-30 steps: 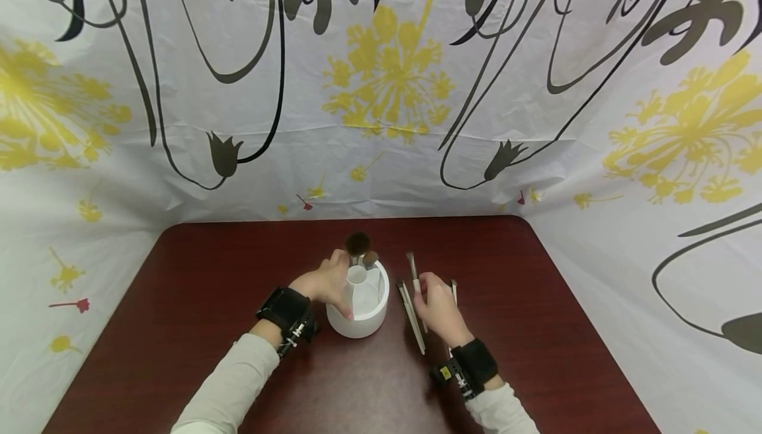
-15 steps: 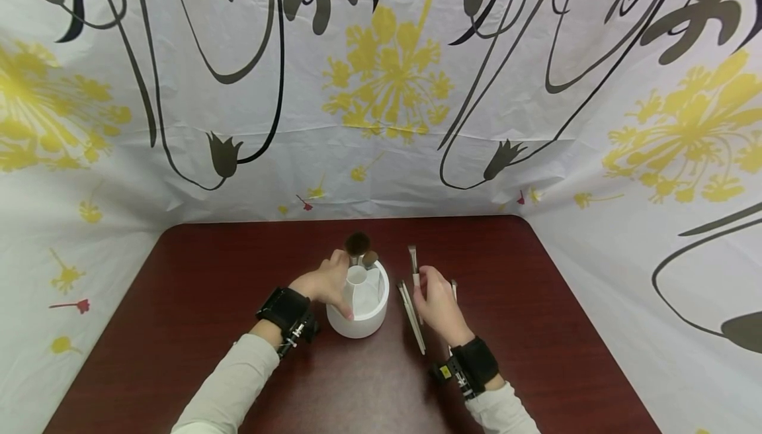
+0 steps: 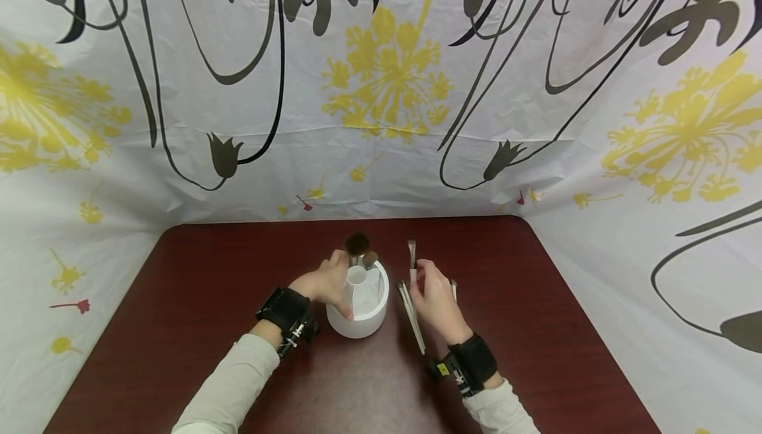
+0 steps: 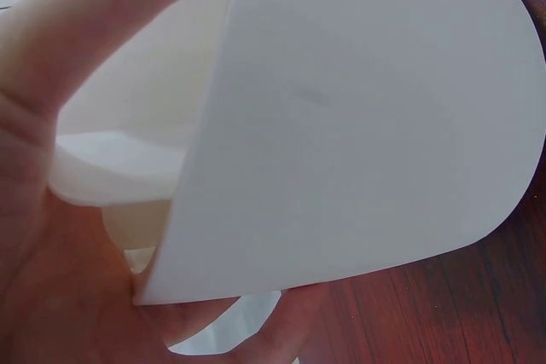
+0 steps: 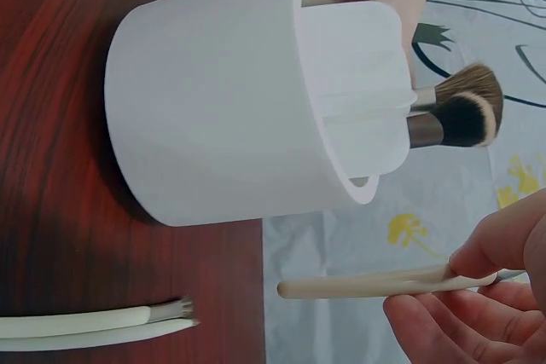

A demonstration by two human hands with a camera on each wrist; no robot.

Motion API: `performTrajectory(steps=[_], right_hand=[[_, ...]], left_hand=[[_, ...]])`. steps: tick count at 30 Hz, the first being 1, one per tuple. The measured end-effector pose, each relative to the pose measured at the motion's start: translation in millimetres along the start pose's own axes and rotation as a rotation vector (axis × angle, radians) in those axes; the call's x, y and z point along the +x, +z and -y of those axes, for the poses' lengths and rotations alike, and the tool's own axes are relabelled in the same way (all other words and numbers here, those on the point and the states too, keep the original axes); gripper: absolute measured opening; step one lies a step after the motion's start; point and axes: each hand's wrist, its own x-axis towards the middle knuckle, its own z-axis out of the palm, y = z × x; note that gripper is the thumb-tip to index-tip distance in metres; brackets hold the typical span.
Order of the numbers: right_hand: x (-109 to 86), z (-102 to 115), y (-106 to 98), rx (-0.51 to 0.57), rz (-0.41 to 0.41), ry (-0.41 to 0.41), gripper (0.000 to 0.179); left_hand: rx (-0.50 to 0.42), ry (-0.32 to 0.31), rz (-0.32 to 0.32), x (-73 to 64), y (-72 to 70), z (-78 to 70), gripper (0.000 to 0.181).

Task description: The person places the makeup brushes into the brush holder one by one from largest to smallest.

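A white round brush holder (image 3: 357,325) with inner dividers stands on the table. My left hand (image 3: 326,283) grips its left side, thumb over the near rim and fingers at the back. Two makeup brushes (image 5: 465,117) stand in it, bristles up. To the right of the holder, my right hand (image 3: 439,302) pinches a slim makeup brush (image 5: 367,286) by its pale handle between thumb and fingers. Its flat bristles (image 3: 412,247) point up and away from me. In the right wrist view the handle's free end hangs clear of the tabletop, apart from the holder.
Two slim brushes (image 3: 412,321) lie side by side on the dark red table (image 3: 238,275) between the holder and my right hand. Another brush (image 3: 454,288) shows partly beyond that hand. A patterned white cloth (image 3: 381,176) hangs behind the table and at its sides.
My right hand has lifted the pinched brush and shifted slightly away from me, its bristles higher in the head view. The left hand and the holder have stayed put.
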Motion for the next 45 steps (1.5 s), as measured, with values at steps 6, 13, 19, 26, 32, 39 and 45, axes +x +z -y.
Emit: performTrajectory(steps=[6,13,19,26,32,39,45], right_hand=[[4.5,4,-1,0.002,-0.033,-0.025,0.035],[10.8,11,-4,0.03,-0.034,-0.009,0.035],[15.3,15,-4,0.04,-0.019,-0.007,0.036],[21.0,18,-2,0.064,-0.027,-0.034,0.037],[26.6,20,2,0.069,-0.029,-0.045,0.038],[29.9,25,3,0.086,-0.007,-0.036,0.038],[31.5,27,4,0.103,-0.015,-0.04,0.037]], left_hand=[[0.007,-0.002,-0.005,-0.2,0.0,-0.3,0.123],[0.003,-0.007,-0.002,-0.5,-0.3,-0.3,0.123],[0.009,-0.007,0.0,0.1,0.3,0.5,0.123],[0.013,0.001,-0.003,-0.1,-0.4,0.2,0.123],[0.013,0.007,-0.009,-0.1,0.5,1.9,0.124],[0.008,0.025,-0.028,-0.8,1.2,0.8,0.122],[0.016,0.017,-0.031,-0.1,3.0,2.3,0.123]])
